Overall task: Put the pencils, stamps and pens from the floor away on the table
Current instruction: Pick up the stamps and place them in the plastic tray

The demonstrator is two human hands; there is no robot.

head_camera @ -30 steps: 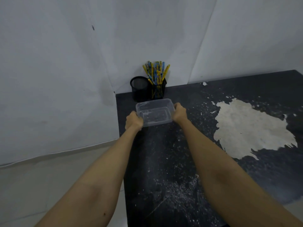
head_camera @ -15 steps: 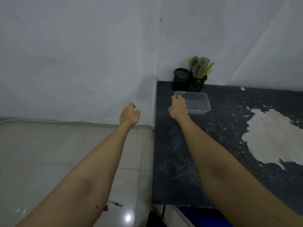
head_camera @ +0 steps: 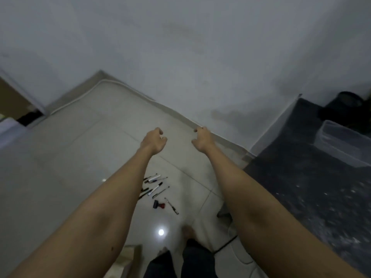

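Your left hand (head_camera: 153,141) & right hand (head_camera: 201,139) hang out in front w/ fingers loosely curled, both empty, over the pale tiled floor (head_camera: 76,149). Below them, btwn your forearms, the pens (head_camera: 154,186) lie scattered on the tiles, w/ a red-and-dark stamp (head_camera: 159,204) just beside them. Off to the right, the dark table (head_camera: 301,177) carries a clear plastic container (head_camera: 341,143), blurred.

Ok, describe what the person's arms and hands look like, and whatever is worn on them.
Both forearms are bare right up to the frame edge, with no sleeves in view. The left hand and right hand wear no gloves, and no watch, bracelet or ring can be seen. A small dark mark sits on the left forearm near the elbow.
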